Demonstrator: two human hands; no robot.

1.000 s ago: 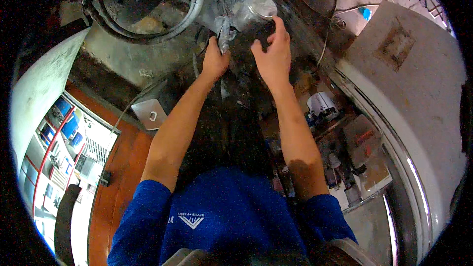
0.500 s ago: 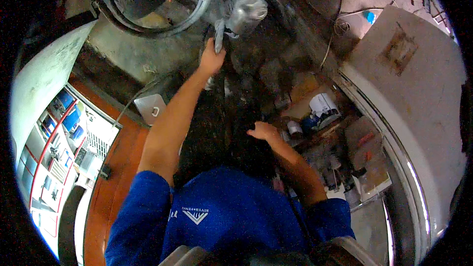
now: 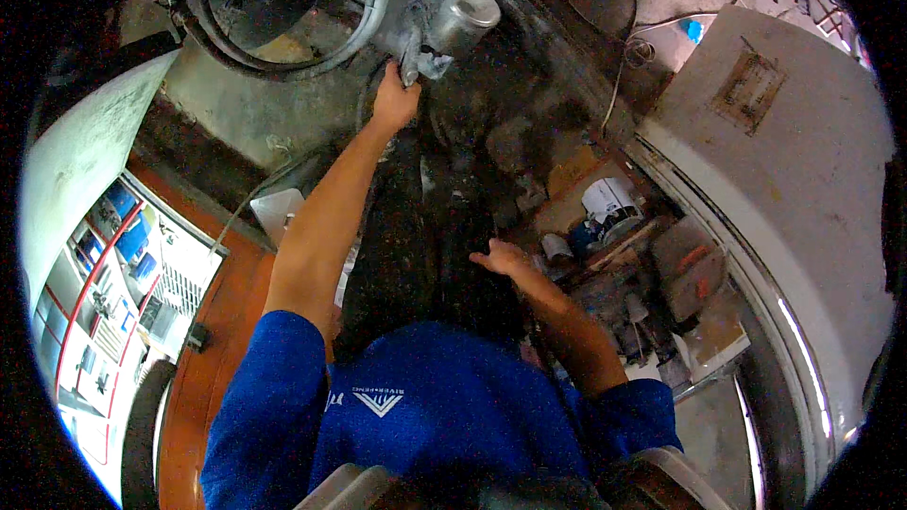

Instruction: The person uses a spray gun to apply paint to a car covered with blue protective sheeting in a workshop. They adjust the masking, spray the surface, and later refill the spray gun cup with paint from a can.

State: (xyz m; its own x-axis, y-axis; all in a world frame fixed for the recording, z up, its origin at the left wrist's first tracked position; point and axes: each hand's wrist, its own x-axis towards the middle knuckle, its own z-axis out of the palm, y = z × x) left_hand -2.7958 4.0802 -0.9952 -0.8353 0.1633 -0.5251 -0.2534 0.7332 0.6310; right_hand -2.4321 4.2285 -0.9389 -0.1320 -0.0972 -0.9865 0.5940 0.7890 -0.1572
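Observation:
My left hand (image 3: 395, 99), at the end of a stretched arm, is closed round the handle of a grey spray gun (image 3: 413, 55). A silver metal cup (image 3: 465, 17) with a round lid sits on the gun's right side. Behind the gun is a grey, dusty flat panel (image 3: 402, 0). My right hand (image 3: 501, 258) hangs low in front of my body with thumb and fingers apart and nothing visible in it. It is nearest to a cluttered shelf with a small pale can (image 3: 556, 246).
Thick grey hoses (image 3: 370, 14) loop at the upper left. A white tub (image 3: 609, 200) stands among tools and cans at the right. Farther right is a large pale panel (image 3: 756, 132), with a thin cable (image 3: 619, 85) beside it. An orange-brown floor (image 3: 231, 349) lies left.
The surroundings have shifted slightly left in view. The cup, blurred before, now shows sharply. My left hand keeps its hold on the spray gun, and my right hand has hardly moved.

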